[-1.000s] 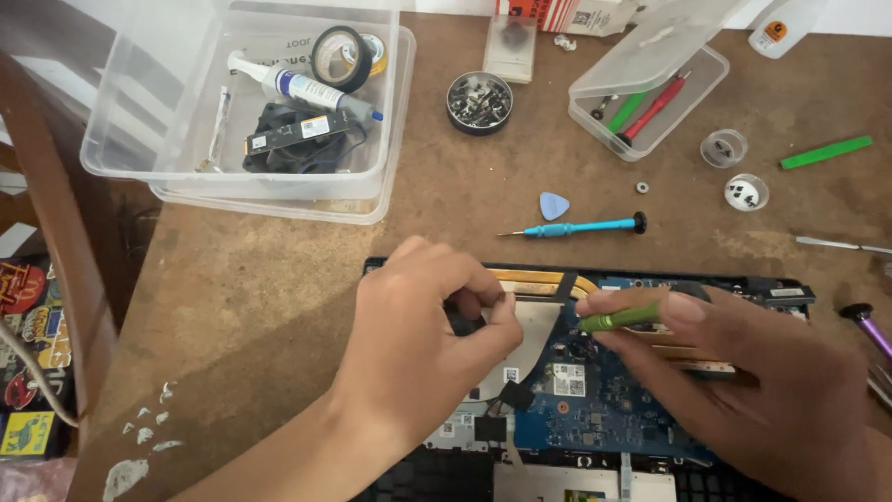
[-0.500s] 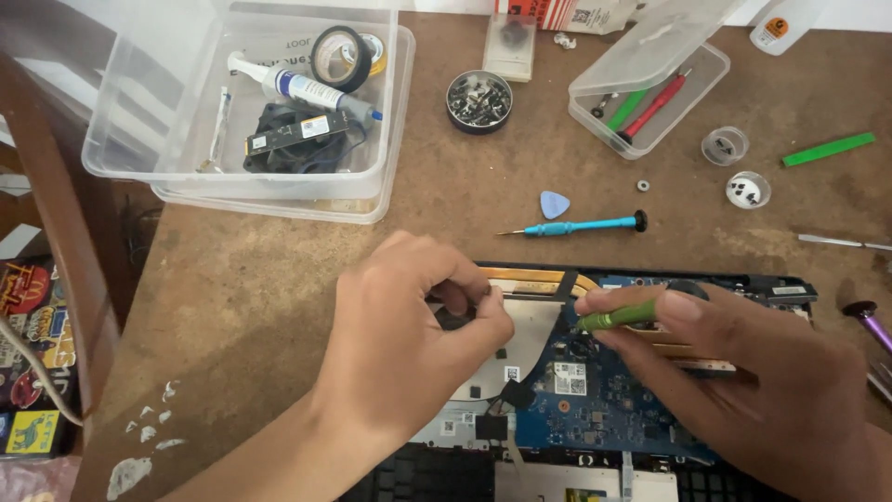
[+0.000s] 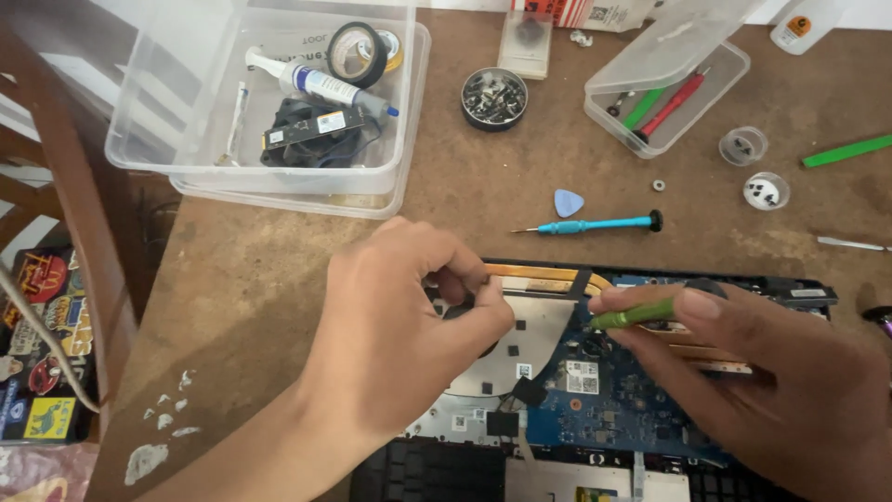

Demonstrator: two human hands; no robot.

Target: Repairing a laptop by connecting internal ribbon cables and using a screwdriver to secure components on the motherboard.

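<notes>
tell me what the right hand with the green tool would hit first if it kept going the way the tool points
Probably the left hand: the green tool in the right hand points left across the circuit board, though depth is unclear.

Worn brown tabletop (image 3: 279, 279) with pale paint flecks near its left corner, a dark wooden chair frame (image 3: 65, 195) beside its left edge, lit by soft, even daylight.

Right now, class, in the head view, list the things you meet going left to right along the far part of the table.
Clear bin → round tin of screws → blue pick → clear box of tools → small round cup → green stick.
</notes>
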